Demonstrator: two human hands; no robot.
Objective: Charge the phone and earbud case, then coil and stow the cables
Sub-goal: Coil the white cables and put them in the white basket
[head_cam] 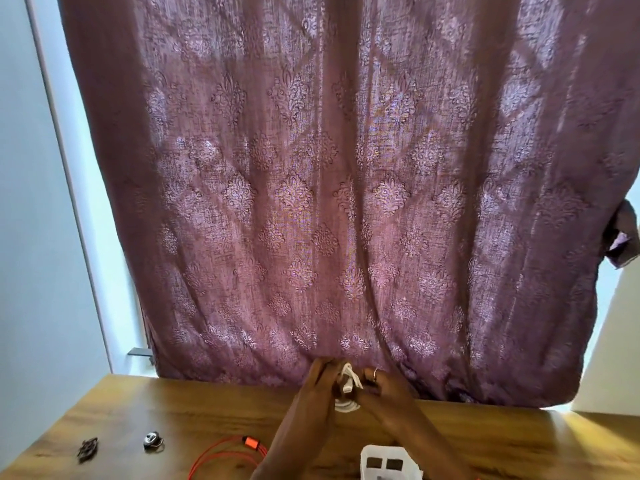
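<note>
A coiled white cable [347, 386] is held between both hands above the far part of the wooden table [173, 410]. My left hand [320, 382] grips the coil from the left, and my right hand [382, 389], with a ring on one finger, grips it from the right. An orange cable [225, 453] lies in loose loops on the table near the front, left of my left forearm. A white basket [388, 462] with square holes stands at the bottom edge, partly cut off. No phone or earbud case shows.
A purple patterned curtain [329, 185] hangs right behind the table's far edge. Two small dark objects, one [87, 447] and a round one [153, 441], lie at the left of the table. Pale walls flank the curtain.
</note>
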